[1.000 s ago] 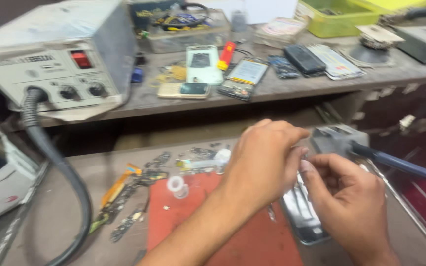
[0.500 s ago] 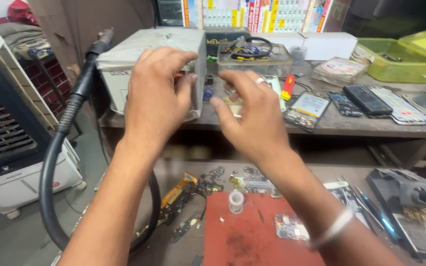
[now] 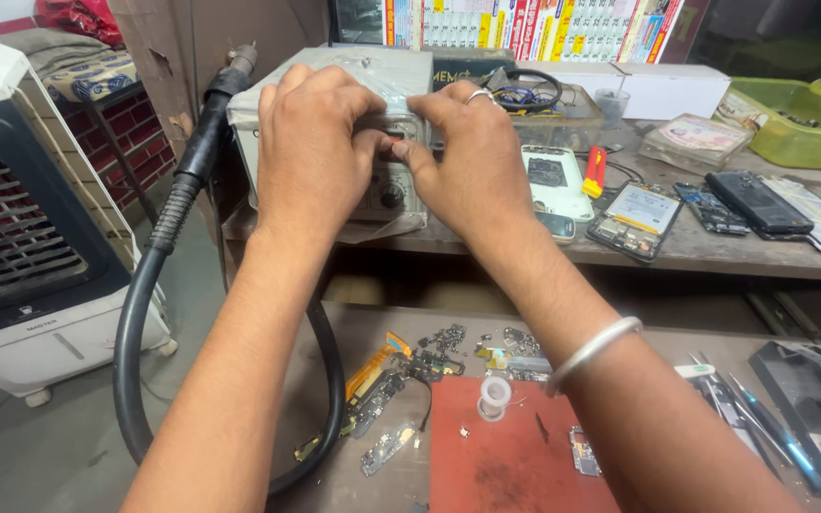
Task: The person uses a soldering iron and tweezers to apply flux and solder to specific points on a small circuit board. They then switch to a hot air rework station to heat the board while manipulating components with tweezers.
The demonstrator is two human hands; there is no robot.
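Grey rework station (image 3: 334, 71) sits on far shelf, left of centre, w/ both hands on its front panel: left hand (image 3: 311, 142) flat, fingers loose, right hand (image 3: 467, 157) fingertips together at controls—looks like settings step; next needs fine knob (image 3: 391, 198) turn.

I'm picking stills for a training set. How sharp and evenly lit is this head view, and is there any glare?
Head view: the left hand and right hand on the grey station are sharp, with little motion blur; light is soft and even, shadows faint; slight sheen on the clear plastic over the station's top; the red mat at the bottom edge stays readable.
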